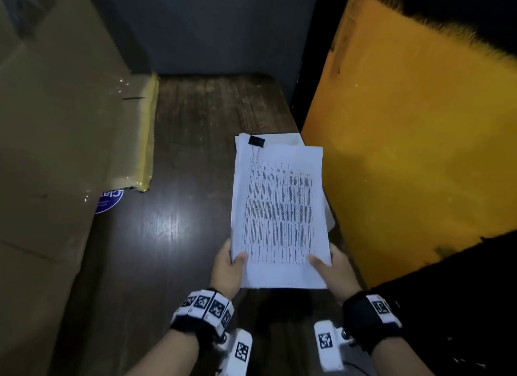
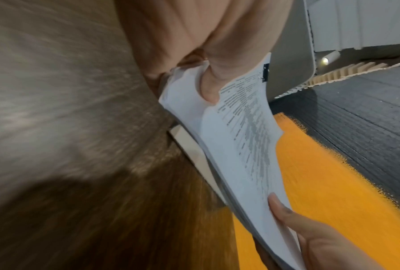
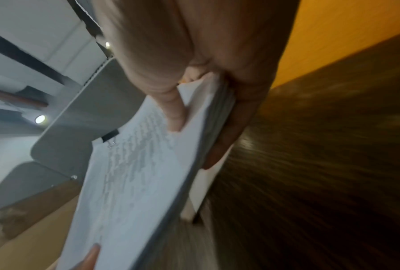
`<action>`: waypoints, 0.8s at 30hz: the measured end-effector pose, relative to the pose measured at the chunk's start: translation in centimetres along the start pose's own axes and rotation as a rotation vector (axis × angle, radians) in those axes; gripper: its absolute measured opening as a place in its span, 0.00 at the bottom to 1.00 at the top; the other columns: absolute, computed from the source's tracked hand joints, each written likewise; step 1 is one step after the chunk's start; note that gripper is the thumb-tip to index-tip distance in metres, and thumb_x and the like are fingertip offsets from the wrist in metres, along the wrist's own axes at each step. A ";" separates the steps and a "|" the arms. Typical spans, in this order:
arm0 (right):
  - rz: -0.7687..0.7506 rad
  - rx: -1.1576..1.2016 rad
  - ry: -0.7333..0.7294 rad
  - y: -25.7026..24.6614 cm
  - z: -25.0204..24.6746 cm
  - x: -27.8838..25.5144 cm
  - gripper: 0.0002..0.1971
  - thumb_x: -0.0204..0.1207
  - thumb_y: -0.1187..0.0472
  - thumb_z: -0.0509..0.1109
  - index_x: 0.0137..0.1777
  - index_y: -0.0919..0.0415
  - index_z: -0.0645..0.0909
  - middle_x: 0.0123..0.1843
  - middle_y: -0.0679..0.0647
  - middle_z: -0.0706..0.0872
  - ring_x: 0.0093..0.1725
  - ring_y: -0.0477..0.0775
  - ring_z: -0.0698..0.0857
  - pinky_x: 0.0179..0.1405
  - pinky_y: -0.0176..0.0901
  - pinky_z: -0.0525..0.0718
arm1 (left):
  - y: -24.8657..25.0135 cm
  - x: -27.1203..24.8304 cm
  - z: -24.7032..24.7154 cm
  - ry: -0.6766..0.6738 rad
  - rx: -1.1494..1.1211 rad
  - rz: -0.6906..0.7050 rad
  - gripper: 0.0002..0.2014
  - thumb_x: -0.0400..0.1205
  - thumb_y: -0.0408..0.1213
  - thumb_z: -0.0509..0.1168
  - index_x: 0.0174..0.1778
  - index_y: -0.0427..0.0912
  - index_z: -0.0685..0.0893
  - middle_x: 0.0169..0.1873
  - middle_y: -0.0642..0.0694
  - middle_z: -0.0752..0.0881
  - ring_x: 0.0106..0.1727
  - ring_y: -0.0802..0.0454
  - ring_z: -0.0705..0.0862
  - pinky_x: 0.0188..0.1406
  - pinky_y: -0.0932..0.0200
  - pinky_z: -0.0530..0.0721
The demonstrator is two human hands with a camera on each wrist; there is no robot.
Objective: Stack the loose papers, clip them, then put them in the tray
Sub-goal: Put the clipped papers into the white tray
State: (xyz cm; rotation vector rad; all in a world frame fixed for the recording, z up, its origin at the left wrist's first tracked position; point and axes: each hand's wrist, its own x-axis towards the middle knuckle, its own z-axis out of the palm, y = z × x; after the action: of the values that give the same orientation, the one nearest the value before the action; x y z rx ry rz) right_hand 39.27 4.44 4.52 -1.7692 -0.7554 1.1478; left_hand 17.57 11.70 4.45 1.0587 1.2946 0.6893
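A stack of printed papers (image 1: 279, 207) is held just above the dark wooden table (image 1: 181, 235), long side pointing away from me. A black binder clip (image 1: 256, 141) bites its far left corner. My left hand (image 1: 232, 259) grips the near left corner, thumb on top, fingers beneath. My right hand (image 1: 327, 263) grips the near right corner the same way. The wrist views show the stack (image 2: 240, 146) (image 3: 129, 182), the clip (image 2: 266, 73) (image 3: 110, 135) and both thumbs pressing the top sheet. A flat white object (image 1: 288, 139) lies under the stack; I cannot tell if it is the tray.
A large cardboard box (image 1: 56, 151) with a round blue sticker (image 1: 109, 200) fills the left side. An upright orange panel (image 1: 405, 151) stands close on the right, and a dark wall closes the back. Bare table shows between the box and the papers.
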 end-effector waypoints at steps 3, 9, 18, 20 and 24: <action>-0.070 -0.176 0.074 -2.6 -0.4 5.8 0.15 0.80 0.68 0.68 0.66 0.63 0.78 0.61 0.56 0.85 0.59 0.54 0.82 0.62 0.49 0.80 | 2.2 4.2 2.4 0.045 0.057 0.001 0.18 0.84 0.26 0.59 0.70 0.38 0.75 0.61 0.42 0.84 0.63 0.45 0.81 0.64 0.51 0.79; 0.025 -0.402 0.124 -3.4 -0.1 15.4 0.21 0.80 0.66 0.68 0.73 0.65 0.73 0.71 0.60 0.81 0.73 0.64 0.78 0.73 0.57 0.75 | 4.8 12.1 5.6 0.120 0.259 -0.045 0.15 0.81 0.27 0.64 0.64 0.30 0.78 0.61 0.35 0.85 0.59 0.41 0.84 0.56 0.57 0.78; 0.014 -0.719 0.174 -2.1 1.4 18.3 0.36 0.77 0.66 0.71 0.80 0.66 0.56 0.77 0.66 0.73 0.74 0.66 0.76 0.69 0.55 0.78 | 3.8 15.9 8.5 0.047 0.926 -0.061 0.38 0.81 0.25 0.61 0.83 0.38 0.47 0.64 0.30 0.80 0.59 0.37 0.85 0.58 0.49 0.85; -0.094 -0.888 0.164 -1.8 1.8 18.1 0.41 0.75 0.69 0.72 0.82 0.64 0.52 0.82 0.65 0.62 0.79 0.64 0.68 0.74 0.54 0.73 | 3.9 15.5 8.9 -0.014 1.125 -0.052 0.35 0.81 0.25 0.61 0.83 0.39 0.52 0.69 0.29 0.72 0.58 0.40 0.84 0.58 0.51 0.84; -0.208 -1.232 0.068 -0.7 2.3 18.0 0.36 0.75 0.72 0.65 0.82 0.63 0.54 0.87 0.64 0.45 0.86 0.64 0.50 0.84 0.59 0.57 | 3.8 14.7 9.3 -0.068 1.422 0.002 0.18 0.80 0.25 0.62 0.66 0.32 0.75 0.79 0.28 0.57 0.73 0.36 0.71 0.65 0.50 0.82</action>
State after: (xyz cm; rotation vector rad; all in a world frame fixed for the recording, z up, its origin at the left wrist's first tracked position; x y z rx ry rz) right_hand 44.13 20.52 -2.37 -2.5566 -1.7839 0.4210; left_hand 29.90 24.10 1.18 2.1459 1.6959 -0.4338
